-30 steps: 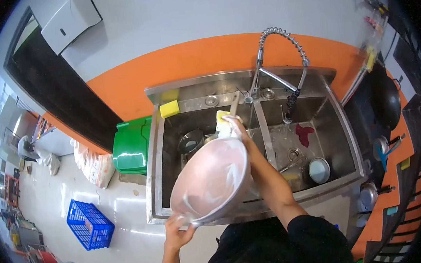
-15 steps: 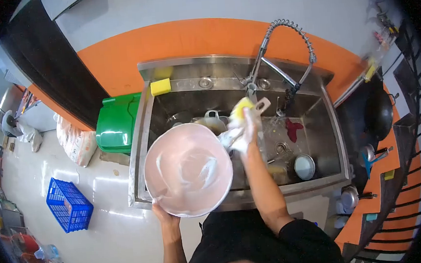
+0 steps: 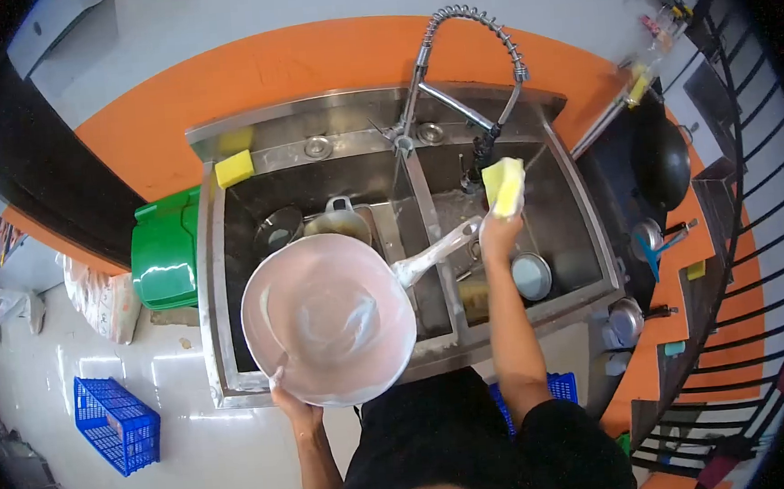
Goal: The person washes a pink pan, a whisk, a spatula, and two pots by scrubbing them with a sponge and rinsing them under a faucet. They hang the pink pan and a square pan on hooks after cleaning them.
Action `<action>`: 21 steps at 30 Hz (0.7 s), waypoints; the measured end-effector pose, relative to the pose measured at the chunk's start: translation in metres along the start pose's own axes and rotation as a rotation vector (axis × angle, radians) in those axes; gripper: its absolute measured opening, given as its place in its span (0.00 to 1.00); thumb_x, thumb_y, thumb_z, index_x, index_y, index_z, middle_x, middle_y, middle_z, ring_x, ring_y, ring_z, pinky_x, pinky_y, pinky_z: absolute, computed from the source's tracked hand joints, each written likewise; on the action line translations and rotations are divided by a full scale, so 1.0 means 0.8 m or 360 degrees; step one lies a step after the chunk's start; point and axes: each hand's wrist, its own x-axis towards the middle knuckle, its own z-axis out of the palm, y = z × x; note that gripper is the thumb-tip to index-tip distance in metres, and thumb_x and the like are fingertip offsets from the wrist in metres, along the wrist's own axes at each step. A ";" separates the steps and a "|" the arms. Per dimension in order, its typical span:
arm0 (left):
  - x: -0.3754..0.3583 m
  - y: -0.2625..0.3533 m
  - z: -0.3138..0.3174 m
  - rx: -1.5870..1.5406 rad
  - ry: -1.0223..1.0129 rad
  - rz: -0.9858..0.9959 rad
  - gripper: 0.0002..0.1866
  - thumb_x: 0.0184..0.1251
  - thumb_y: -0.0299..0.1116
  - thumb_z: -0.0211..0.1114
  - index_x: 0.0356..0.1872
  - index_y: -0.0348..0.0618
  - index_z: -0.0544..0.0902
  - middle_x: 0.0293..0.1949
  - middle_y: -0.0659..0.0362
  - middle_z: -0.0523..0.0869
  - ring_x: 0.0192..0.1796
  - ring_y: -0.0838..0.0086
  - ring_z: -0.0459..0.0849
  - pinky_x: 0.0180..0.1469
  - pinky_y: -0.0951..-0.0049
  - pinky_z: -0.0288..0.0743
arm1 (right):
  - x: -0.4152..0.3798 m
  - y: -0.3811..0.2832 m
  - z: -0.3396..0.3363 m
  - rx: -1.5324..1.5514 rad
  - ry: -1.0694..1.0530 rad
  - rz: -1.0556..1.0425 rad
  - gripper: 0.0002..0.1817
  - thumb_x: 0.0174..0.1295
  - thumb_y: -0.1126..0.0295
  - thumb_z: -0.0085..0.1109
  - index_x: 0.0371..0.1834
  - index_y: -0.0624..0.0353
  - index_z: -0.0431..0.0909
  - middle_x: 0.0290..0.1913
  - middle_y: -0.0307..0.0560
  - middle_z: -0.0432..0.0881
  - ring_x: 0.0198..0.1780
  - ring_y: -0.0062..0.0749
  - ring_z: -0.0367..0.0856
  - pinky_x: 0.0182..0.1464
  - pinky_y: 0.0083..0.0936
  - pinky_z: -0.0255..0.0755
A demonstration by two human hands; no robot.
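A pink-lined frying pan [image 3: 330, 331] with soap streaks inside is held over the front of the left sink basin. My left hand [image 3: 296, 404] grips its near-left rim, thumb over the inside edge, fingers hidden beneath. The pan's pale handle [image 3: 438, 252] points right, across the divider, with foam on it. Just past the handle's end, my right hand [image 3: 502, 232] is closed on a yellow sponge [image 3: 503, 188] covered partly in white suds. Hand and sponge are above the right basin.
The steel sink [image 3: 219, 302] has two basins. Cookware, including a light pot [image 3: 340, 221], lies in the left one; a bowl [image 3: 531, 276] sits in the right. A spring faucet [image 3: 417, 88] rises behind. Another sponge [image 3: 234, 169], a green bin [image 3: 167, 251] and a blue basket [image 3: 118, 425] are leftward.
My right hand with the sponge has come off the pan's handle and moved right, so the handle now shows fully. The pan stays in my left hand. The whole view has shifted.
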 end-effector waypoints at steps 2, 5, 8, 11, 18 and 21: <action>0.003 -0.011 0.008 -0.0027 -0.0032 -0.0030 0.27 0.61 0.43 0.49 0.58 0.36 0.67 0.53 0.51 0.75 0.55 0.59 0.75 0.56 0.59 0.69 | -0.002 -0.013 -0.037 -0.0114 -0.0731 -0.0354 0.19 0.48 0.75 0.52 0.47 0.65 0.74 0.39 0.61 0.80 0.38 0.55 0.79 0.45 0.40 0.72; 0.004 -0.024 0.042 0.0029 -0.0008 -0.0156 0.27 0.65 0.45 0.48 0.59 0.36 0.66 0.54 0.52 0.74 0.56 0.59 0.74 0.57 0.59 0.68 | -0.082 -0.025 -0.036 -0.0351 -0.1329 -0.1051 0.14 0.48 0.68 0.53 0.39 0.60 0.77 0.32 0.57 0.81 0.34 0.51 0.81 0.44 0.43 0.72; 0.009 -0.036 0.064 0.0082 -0.0072 -0.0115 0.27 0.69 0.47 0.46 0.60 0.37 0.65 0.56 0.53 0.73 0.58 0.60 0.72 0.59 0.60 0.68 | -0.107 0.021 -0.036 -0.0549 -0.1443 -0.1122 0.13 0.48 0.60 0.54 0.31 0.55 0.81 0.26 0.52 0.82 0.30 0.46 0.82 0.43 0.46 0.73; 0.001 -0.038 0.073 0.0336 -0.0127 0.0132 0.30 0.72 0.48 0.42 0.66 0.37 0.56 0.63 0.51 0.65 0.64 0.62 0.65 0.65 0.59 0.61 | -0.047 0.098 -0.083 -0.0970 -0.1598 -0.0701 0.11 0.49 0.62 0.55 0.30 0.57 0.80 0.27 0.55 0.81 0.32 0.49 0.81 0.40 0.44 0.74; 0.017 -0.031 0.077 0.0296 -0.0142 0.0001 0.28 0.69 0.48 0.46 0.62 0.36 0.63 0.58 0.49 0.71 0.57 0.58 0.74 0.58 0.58 0.69 | 0.057 0.240 -0.183 -0.1487 -0.1390 0.0185 0.27 0.49 0.61 0.61 0.53 0.60 0.69 0.46 0.62 0.76 0.49 0.50 0.76 0.50 0.40 0.70; 0.036 -0.048 0.086 0.0310 -0.0282 0.0001 0.24 0.68 0.43 0.47 0.59 0.37 0.68 0.55 0.49 0.75 0.54 0.60 0.76 0.56 0.59 0.72 | 0.080 0.271 -0.180 -0.1566 -0.1829 0.0236 0.43 0.47 0.56 0.65 0.66 0.57 0.58 0.58 0.62 0.68 0.60 0.52 0.67 0.60 0.42 0.63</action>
